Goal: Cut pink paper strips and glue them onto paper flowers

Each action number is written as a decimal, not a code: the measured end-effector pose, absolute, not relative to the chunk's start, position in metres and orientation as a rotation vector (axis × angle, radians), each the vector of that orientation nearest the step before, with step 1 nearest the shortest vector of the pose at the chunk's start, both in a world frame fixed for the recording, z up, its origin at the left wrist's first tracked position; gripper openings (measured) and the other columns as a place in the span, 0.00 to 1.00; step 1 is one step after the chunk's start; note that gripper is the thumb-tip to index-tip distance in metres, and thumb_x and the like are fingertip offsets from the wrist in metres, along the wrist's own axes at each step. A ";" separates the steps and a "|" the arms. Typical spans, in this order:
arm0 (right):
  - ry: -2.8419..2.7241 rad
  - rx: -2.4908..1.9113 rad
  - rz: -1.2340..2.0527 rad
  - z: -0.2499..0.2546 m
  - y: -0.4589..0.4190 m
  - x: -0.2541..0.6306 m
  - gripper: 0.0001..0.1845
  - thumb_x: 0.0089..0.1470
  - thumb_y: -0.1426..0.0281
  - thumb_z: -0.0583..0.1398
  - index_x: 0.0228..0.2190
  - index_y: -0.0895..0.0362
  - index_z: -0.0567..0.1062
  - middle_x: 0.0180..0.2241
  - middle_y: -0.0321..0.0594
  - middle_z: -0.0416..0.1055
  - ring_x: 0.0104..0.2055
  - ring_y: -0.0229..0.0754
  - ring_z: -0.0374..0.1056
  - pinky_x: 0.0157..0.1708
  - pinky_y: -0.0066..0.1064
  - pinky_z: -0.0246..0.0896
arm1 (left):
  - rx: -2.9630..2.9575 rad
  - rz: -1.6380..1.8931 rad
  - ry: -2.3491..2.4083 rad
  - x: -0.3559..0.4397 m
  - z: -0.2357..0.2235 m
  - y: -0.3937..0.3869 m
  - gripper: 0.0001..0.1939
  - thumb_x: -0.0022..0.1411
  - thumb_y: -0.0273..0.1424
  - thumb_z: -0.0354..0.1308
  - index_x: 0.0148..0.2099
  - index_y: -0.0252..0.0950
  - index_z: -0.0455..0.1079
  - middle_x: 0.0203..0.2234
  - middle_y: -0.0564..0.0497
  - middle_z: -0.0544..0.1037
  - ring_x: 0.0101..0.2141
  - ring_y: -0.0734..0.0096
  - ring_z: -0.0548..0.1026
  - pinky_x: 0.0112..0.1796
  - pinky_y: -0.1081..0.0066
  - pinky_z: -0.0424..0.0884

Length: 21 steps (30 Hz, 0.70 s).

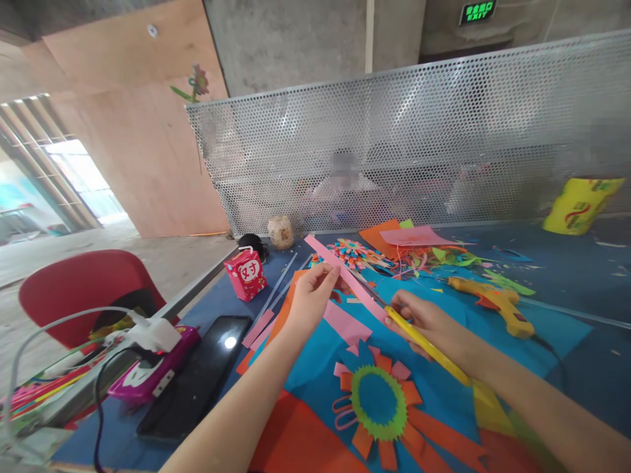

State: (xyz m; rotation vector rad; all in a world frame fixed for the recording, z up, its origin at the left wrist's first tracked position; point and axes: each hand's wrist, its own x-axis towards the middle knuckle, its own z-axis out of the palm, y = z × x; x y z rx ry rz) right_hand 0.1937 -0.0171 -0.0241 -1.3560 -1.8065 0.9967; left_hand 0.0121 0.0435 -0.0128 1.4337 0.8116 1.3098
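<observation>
My left hand [315, 286] pinches a long pink paper strip [362, 295] between thumb and fingers, above the table. In my right hand [424, 322] are yellow-handled scissors [426, 345], seen edge-on, their dark blades lying along the strip. Fingers of the right hand are also close to the strip's lower end; whether they touch it I cannot tell. Below my hands lies a paper flower [379, 401] with a blue centre, a green jagged ring and orange and pink petals. Shorter pink pieces [348, 322] rest on blue sheets [315, 368] near the left hand.
A yellow glue gun [493, 302] lies to the right, its cord trailing off. Paper scraps [438, 256] and a multicoloured paper flower [355, 253] are farther back. A phone [197, 374], power strip [152, 368] and red drink carton [245, 274] stand left. A perforated metal screen [394, 144] borders the table.
</observation>
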 end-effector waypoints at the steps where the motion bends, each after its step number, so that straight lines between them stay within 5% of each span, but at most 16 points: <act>1: -1.805 -1.349 1.008 -0.023 -0.017 0.194 0.16 0.49 0.57 0.55 0.25 0.54 0.56 0.20 0.26 0.53 0.15 0.27 0.47 0.14 0.23 0.46 | 1.449 1.303 0.806 0.012 -0.013 0.043 0.11 0.53 0.37 0.54 0.25 0.34 0.63 0.17 0.55 0.69 0.20 0.78 0.68 0.21 0.77 0.64; 21: -1.828 -1.316 0.985 -0.028 -0.015 0.195 0.14 0.51 0.59 0.54 0.26 0.54 0.56 0.21 0.26 0.56 0.14 0.26 0.48 0.14 0.23 0.47 | 1.492 1.236 0.777 0.016 -0.016 0.041 0.11 0.54 0.35 0.53 0.24 0.34 0.63 0.16 0.56 0.68 0.19 0.79 0.67 0.21 0.77 0.65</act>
